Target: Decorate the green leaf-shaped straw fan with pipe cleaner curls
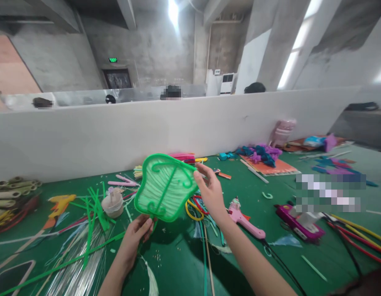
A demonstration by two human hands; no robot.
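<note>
A green hand fan (170, 187) with a wavy bright-green rim and curled decorations is held up over the table. My left hand (138, 232) is closed around its handle at the bottom. With thumb and fingers, my right hand (210, 189) pinches the fan's upper right edge. A pale tassel (152, 279) hangs below my left hand. Beyond my right wrist lies a pink glue gun (246, 220) with a dark cord. To the left of the fan stands a small tub (112, 204) beside several green strips (96, 211).
The green table (175, 263) bears a yellow glue gun (59, 205), clear glue sticks (82, 263), a phone (14, 279), a magenta power strip (301, 226) and bamboo tubes (14, 189). A white partition (116, 139) runs along the back; heads of people show above it.
</note>
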